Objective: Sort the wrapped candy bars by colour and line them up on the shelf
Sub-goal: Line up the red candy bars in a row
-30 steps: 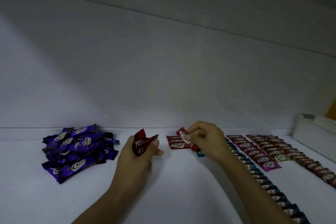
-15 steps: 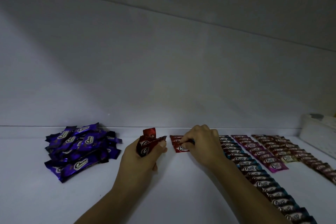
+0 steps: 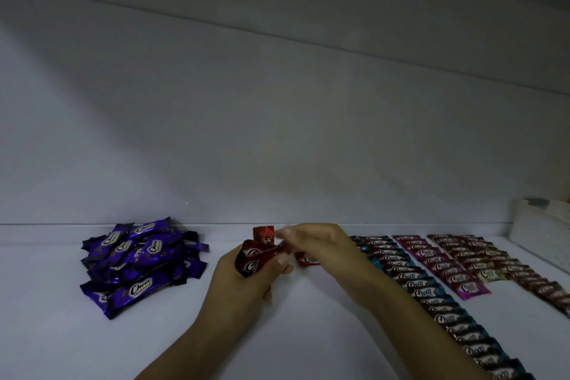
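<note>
**Clerk:** Head view, entry one?

**Checker:** Shelf [image 3: 77,348], white, dimly lit. Left hand [image 3: 243,284]: fingers and thumb wrapped round a bundle of red bars [image 3: 253,256]. The bundle is held upright just above the surface with its ends fanned upward, probably so one bar at a time can be drawn off.

**Clerk:** Entry two?

**Checker:** Right hand [image 3: 320,245], reaching across to the bundle with its fingers curled at the top edge. The fingertips are blurred, so I cannot tell whether they pinch a bar or only touch it.

**Clerk:** Where does the red stock go?

**Checker:** Laid red bars [image 3: 307,260] lie flat near the back of the shelf, just right of the bundle and partly hidden by the right hand. I judge this the start of the red line, with most of the red stock in the left hand.

**Clerk:** Sorted stock?

**Checker:** Blue-edged row [image 3: 428,290]: long, overlapped like shingles, running from the back toward the viewer.
- Next right is the magenta row [image 3: 444,268], which is shorter.
- Then comes the dark red row [image 3: 493,259].
- One pale bar [image 3: 490,274] lies between those two.

The overlap presumably saves room and leaves each logo showing.

**Clerk:** Unsorted?

**Checker:** Purple heap [image 3: 138,262], far left, well apart from both hands. It is a loose pile, not yet lined up.

**Clerk:** Sundries?

**Checker:** White basket [image 3: 539,234], far right against the back wall.
</note>
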A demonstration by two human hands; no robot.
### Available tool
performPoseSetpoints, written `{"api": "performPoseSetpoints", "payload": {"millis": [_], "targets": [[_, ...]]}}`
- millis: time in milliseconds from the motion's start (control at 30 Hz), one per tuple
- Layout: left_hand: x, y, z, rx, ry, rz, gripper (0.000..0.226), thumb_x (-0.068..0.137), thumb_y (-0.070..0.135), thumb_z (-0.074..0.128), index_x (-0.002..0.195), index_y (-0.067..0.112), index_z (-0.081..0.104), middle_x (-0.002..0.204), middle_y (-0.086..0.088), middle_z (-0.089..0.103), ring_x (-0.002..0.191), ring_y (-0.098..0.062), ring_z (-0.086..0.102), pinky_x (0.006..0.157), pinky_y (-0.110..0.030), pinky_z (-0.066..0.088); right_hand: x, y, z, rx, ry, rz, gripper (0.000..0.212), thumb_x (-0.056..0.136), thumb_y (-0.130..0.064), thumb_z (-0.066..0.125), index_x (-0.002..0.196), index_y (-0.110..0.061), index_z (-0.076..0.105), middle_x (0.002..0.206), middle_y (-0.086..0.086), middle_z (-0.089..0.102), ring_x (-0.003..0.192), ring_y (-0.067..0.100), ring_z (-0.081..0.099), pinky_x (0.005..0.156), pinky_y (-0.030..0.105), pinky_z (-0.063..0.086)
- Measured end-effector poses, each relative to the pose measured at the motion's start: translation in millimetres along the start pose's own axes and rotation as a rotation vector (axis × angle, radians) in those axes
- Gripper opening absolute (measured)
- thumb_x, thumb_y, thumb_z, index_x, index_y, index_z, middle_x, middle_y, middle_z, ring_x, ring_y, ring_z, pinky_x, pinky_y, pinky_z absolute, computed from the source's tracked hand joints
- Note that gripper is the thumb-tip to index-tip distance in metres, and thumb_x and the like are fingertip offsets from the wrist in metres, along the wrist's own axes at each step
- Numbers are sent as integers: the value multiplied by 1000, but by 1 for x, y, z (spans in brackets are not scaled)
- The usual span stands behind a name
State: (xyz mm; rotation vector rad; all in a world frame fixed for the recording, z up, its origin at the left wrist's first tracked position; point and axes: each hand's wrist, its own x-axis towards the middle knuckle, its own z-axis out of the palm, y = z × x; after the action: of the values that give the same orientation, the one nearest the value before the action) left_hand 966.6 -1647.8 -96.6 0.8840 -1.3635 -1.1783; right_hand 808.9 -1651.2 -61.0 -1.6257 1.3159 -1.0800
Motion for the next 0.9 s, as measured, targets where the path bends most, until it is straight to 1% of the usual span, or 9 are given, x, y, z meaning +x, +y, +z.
{"api": "performPoseSetpoints", "payload": {"millis": [67, 167, 367, 533, 600, 700, 767, 833, 900], "targets": [[-1, 0, 0, -5, -26, 11, 5, 85, 10, 68, 84, 9, 72, 74, -5, 74, 43, -3, 51, 43, -14, 41, -3, -4, 8, 61, -49, -6, 17, 86, -34, 64, 83, -21, 75, 72, -8, 69, 74, 6, 63, 73, 18, 45], [-2, -1, -1, 18, -42, 4, 7, 85, 15, 67, 80, 14, 73, 75, -2, 74, 43, -4, 51, 43, -13, 40, 0, -5, 7, 127, 52, -8, 17, 87, -22, 63, 72, -22, 73, 73, -1, 67, 77, 14, 59, 79, 30, 42], [0, -1, 1, 17, -2, -42, 11, 89, 26, 60, 87, 21, 70, 76, 2, 75, 43, -5, 51, 43, -12, 40, 4, -3, 2, 196, 95, 18, 26, 93, -15, 54, 72, -20, 67, 69, -5, 67, 63, 7, 59, 66, 26, 42], [2, 2, 1, -55, 60, -101, 15, 94, 30, 53, 94, 24, 66, 77, 2, 75, 38, -5, 47, 38, -14, 36, 4, -3, 1, 220, 147, 54, 20, 94, -12, 50, 81, -11, 65, 72, 0, 71, 59, 8, 62, 60, 24, 42], [3, 2, 0, -55, 79, -123, 20, 94, 31, 51, 93, 20, 68, 70, 3, 74, 36, -3, 45, 37, -13, 34, 5, -2, 0, 217, 146, 67, 19, 94, -11, 50, 82, -12, 64, 74, 1, 72, 59, 9, 63, 58, 23, 42], [3, 1, 0, -27, 92, -122, 24, 94, 32, 52, 91, 16, 70, 59, 6, 70, 35, -1, 44, 36, -13, 33, 4, -1, -2, 184, 168, 58, 13, 89, -7, 58, 96, -16, 62, 77, 2, 72, 62, 10, 65, 59, 21, 47], [1, -2, 0, 15, 79, -87, 26, 95, 30, 52, 89, 13, 71, 47, 9, 62, 34, 0, 41, 37, -11, 32, 3, 1, -5, 85, 167, -28, 34, 84, -6, 66, 110, -27, 60, 87, 0, 71, 77, 12, 68, 69, 21, 52], [0, -4, 1, 92, 56, -34, 29, 94, 30, 53, 80, 13, 72, 43, 11, 57, 35, 1, 42, 40, -8, 31, 2, -1, -7, -102, 115, -141, 33, 82, -8, 71, 105, -31, 66, 94, -4, 70, 87, 11, 66, 75, 23, 54], [-1, -6, 2, 139, 44, 1, 30, 95, 30, 53, 74, 17, 71, 44, 14, 57, 39, 4, 46, 42, -6, 31, 1, -1, -10, -246, 54, -176, 20, 82, -7, 71, 89, -26, 73, 86, -6, 71, 81, 9, 67, 71, 23, 54]]}}
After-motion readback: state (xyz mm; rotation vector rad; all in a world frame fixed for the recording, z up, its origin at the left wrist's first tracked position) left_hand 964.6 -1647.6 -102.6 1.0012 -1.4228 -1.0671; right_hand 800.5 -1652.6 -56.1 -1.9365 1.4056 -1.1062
